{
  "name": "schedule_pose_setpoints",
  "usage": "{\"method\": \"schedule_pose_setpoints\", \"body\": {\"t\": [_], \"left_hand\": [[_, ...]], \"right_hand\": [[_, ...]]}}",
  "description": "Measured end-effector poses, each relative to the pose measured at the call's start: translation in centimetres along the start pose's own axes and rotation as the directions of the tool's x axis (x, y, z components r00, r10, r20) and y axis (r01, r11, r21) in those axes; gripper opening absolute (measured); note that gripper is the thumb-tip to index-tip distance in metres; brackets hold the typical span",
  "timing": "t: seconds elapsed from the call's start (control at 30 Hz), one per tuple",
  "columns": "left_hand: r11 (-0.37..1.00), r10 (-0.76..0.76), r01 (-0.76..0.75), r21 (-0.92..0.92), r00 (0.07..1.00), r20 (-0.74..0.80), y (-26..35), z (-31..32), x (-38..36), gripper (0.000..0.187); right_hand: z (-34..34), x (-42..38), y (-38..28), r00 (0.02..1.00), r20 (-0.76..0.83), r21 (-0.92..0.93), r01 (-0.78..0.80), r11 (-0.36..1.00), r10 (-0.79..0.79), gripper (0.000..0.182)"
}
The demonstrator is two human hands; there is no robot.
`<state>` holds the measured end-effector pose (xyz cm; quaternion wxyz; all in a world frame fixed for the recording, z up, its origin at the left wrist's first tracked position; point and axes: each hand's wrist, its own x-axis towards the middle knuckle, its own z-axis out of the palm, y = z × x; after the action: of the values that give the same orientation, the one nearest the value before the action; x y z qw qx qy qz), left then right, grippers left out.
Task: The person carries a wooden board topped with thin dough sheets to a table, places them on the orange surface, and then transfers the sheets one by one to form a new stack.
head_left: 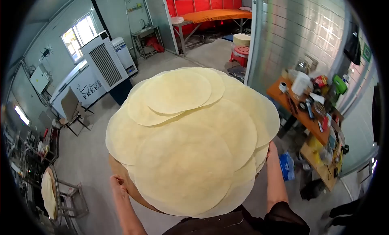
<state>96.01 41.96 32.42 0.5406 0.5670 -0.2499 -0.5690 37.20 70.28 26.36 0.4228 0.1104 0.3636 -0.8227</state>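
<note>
Clock positions are being taken from the person's view, twelve o'clock pointing straight ahead. The person is supporting a round board (118, 165) directly in front of the body, and broad, thin dough sheets (184, 166) are lying on it in an overlapping pile. The sheets are covering most of the board; its brown rim is showing mainly from seven to nine o'clock. Two smaller-looking rounds (178, 91) are resting on top at the pile's twelve o'clock side.

The left hand (118, 184) is gripping the rim at eight o'clock, fingers curling in. The right hand (271, 150) is holding the edge between three and four o'clock; its fingertips are hiding beneath the overhang.

Judging progress: the stacking is appearing well advanced and the load is being held clear of the floor. Setting the board down is remaining undone. The sheet edges are fanning out unevenly, so alignment is remaining loose; the sheet count is not showing.

Farther off, an orange-covered table (216, 15) is standing at twelve o'clock, a cluttered desk (276, 91) at two o'clock, and a freezer (73, 89) at ten o'clock.
</note>
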Motion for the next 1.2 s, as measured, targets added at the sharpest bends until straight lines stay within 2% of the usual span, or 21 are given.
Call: {"method": "schedule_pose_setpoints", "body": {"t": [0.03, 0.07, 0.13, 0.23, 0.33, 0.37, 0.47, 0.57, 0.63, 0.67, 0.7, 0.8, 0.83, 0.93, 0.97, 1.03, 1.07, 1.1, 1.17, 1.2], "left_hand": [[1.000, -0.007, 0.007, -0.001, 0.999, 0.053, 0.1, 3.0, 3.1, 0.014], [0.997, 0.073, -0.072, -0.037, 0.997, 0.024, -0.1, 6.6, 6.4, 0.012], [0.976, 0.196, -0.202, -0.079, 0.978, -0.072, -1.0, 14.4, 8.0, 0.010], [0.999, 0.035, -0.034, 0.015, 0.994, -0.105, 1.1, 25.9, 13.4, 0.011], [0.949, 0.267, -0.276, -0.153, 0.961, -0.075, 0.5, 34.9, 22.8, 0.010], [0.991, 0.074, -0.077, -0.111, 0.997, -0.034, 1.5, 37.2, 27.2, 0.009], [0.994, 0.034, -0.034, -0.102, 0.999, 0.003, 2.5, 47.8, 35.6, 0.009], [0.977, 0.144, -0.153, -0.150, 0.987, -0.070, 2.3, 60.6, 42.0, 0.008], [0.970, 0.035, -0.028, -0.243, 0.999, 0.026, 1.9, 69.3, 49.7, 0.007], [0.962, -0.036, 0.049, -0.268, 0.998, 0.053, 1.1, 71.8, 52.1, 0.007], [0.966, 0.142, -0.107, -0.234, 0.980, 0.138, 1.5, 76.5, 52.6, 0.010], [0.964, 0.105, -0.055, -0.260, 0.977, 0.183, 1.0, 90.7, 59.0, 0.011], [0.966, 0.043, 0.015, -0.258, 0.975, 0.216, 0.5, 95.7, 60.6, 0.011], [0.945, -0.145, 0.206, -0.255, 0.960, 0.239, -1.7, 109.3, 65.8, 0.010], [0.951, -0.224, 0.260, -0.168, 0.952, 0.209, -2.0, 113.8, 66.4, 0.011], [0.950, -0.220, 0.255, -0.179, 0.956, 0.195, -4.1, 123.1, 72.8, 0.010], [0.951, -0.244, 0.269, -0.151, 0.956, 0.165, -3.8, 126.5, 73.7, 0.011], [0.947, -0.288, 0.309, -0.086, 0.937, 0.195, -3.6, 130.1, 74.7, 0.011], [0.937, -0.326, 0.341, -0.079, 0.932, 0.159, -1.6, 138.6, 75.7, 0.012], [0.932, -0.344, 0.355, -0.067, 0.929, 0.137, -1.3, 142.1, 77.0, 0.013]], "right_hand": [[2.3, 3.5, -0.4, 1.000, 0.012, -0.011, 0.007, 1.000, -0.007, 0.036], [4.8, 7.4, -1.0, 1.000, 0.027, -0.018, 0.015, 1.000, -0.015, 0.036], [9.3, 14.9, -2.5, 0.999, 0.038, -0.050, 0.026, 0.998, -0.024, 0.036], [17.2, 26.4, -5.7, 0.994, 0.095, -0.048, 0.048, 0.998, -0.044, 0.036], [24.6, 36.7, -8.4, 0.996, 0.077, -0.053, 0.057, 0.997, -0.052, 0.036], [27.1, 40.2, -9.2, 0.995, 0.079, -0.056, 0.061, 0.997, -0.057, 0.036], [33.2, 51.3, -11.2, 0.993, 0.093, -0.045, 0.079, 0.996, -0.075, 0.036], [38.2, 61.8, -13.2, 0.991, 0.086, -0.039, 0.109, 0.993, -0.105, 0.036], [41.4, 67.9, -15.9, 0.983, 0.086, -0.040, 0.166, 0.985, -0.162, 0.036], [42.7, 70.4, -17.3, 0.980, 0.078, -0.047, 0.188, 0.981, -0.184, 0.036], [44.2, 73.1, -18.9, 0.976, 0.066, -0.048, 0.211, 0.976, -0.208, 0.036], [48.0, 81.4, -24.3, 0.957, 0.052, -0.044, 0.288, 0.957, -0.286, 0.036], [47.2, 86.2, -26.9, 0.963, 0.035, -0.031, 0.267, 0.963, -0.266, 0.035], [56.7, 89.8, -29.6, 0.842, 0.324, -0.121, 0.488, 0.864, -0.431, 0.034], [56.3, 94.4, -32.1, 0.849, 0.349, -0.177, 0.476, 0.862, -0.397, 0.035], [61.1, 100.4, -35.8, 0.777, 0.374, -0.306, 0.619, 0.723, -0.507, 0.037], [62.2, 102.4, -36.6, 0.761, 0.356, -0.388, 0.649, 0.654, -0.543, 0.038], [62.5, 105.4, -37.9, 0.831, 0.212, -0.152, 0.548, 0.822, -0.514, 0.039], [61.8, 116.0, -43.4, 0.890, 0.107, -0.185, 0.455, 0.871, -0.443, 0.038], [63.7, 119.9, -45.2, 0.913, 0.052, -0.191, 0.406, 0.894, -0.404, 0.038]]}}
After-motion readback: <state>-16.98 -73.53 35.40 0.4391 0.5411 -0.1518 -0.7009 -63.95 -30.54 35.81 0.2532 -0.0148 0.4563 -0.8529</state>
